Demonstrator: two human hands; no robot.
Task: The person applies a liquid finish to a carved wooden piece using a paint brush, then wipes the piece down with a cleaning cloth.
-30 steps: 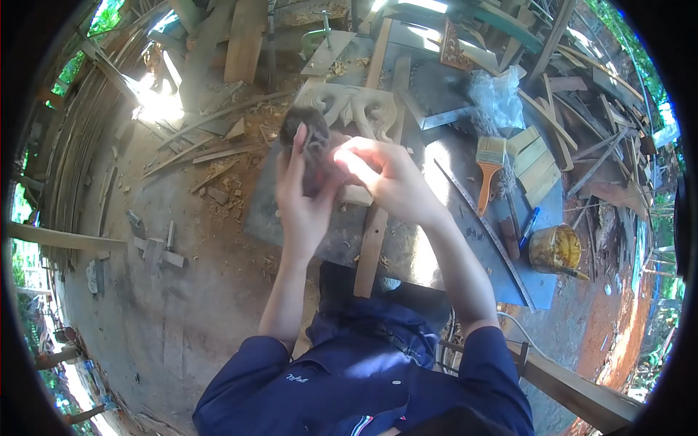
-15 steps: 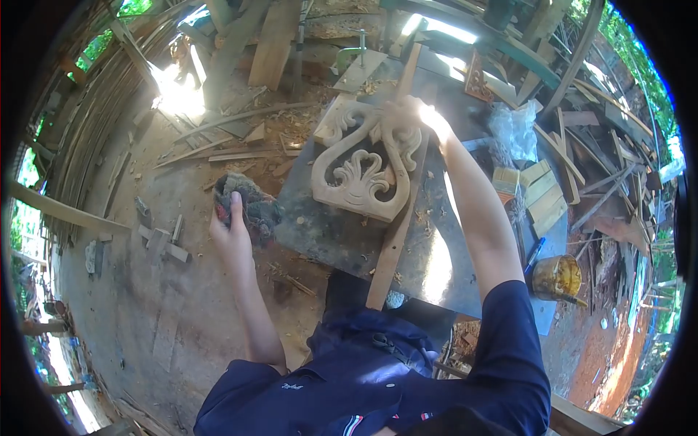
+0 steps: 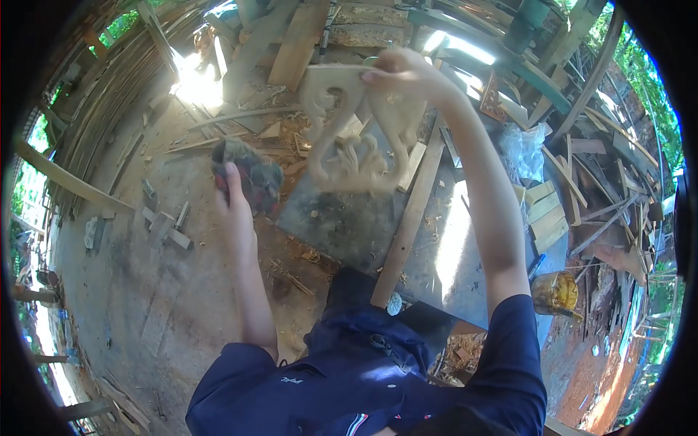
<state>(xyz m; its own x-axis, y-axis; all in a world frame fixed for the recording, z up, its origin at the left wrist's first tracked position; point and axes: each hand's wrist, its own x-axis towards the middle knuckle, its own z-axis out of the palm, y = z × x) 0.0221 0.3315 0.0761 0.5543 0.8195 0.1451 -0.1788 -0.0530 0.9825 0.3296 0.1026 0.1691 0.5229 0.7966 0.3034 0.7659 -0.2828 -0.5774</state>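
Observation:
A carved wooden panel (image 3: 358,171) with openwork scrolls and a leaf motif hangs upright over the table, a little blurred by motion. My right hand (image 3: 398,73) grips its top edge, fingers closed over the wood. Off to the left, my left hand (image 3: 236,200) is wrapped around a dark, fuzzy bundle that looks like a rag (image 3: 251,174), with bits of red in it. That bundle is held beside the table's left edge, apart from the panel.
A dark work table (image 3: 338,225) bears a long wooden strip (image 3: 411,225) and shavings. To the right are stacked wood blocks (image 3: 547,214), crumpled plastic (image 3: 525,149), a blue pen (image 3: 536,265) and a stained yellow tub (image 3: 554,293). Scrap wood (image 3: 169,230) lies on the left floor.
My right hand has lifted the carved panel off the table and tilted it upright. My left hand still holds the dark bundle in nearly the same place.

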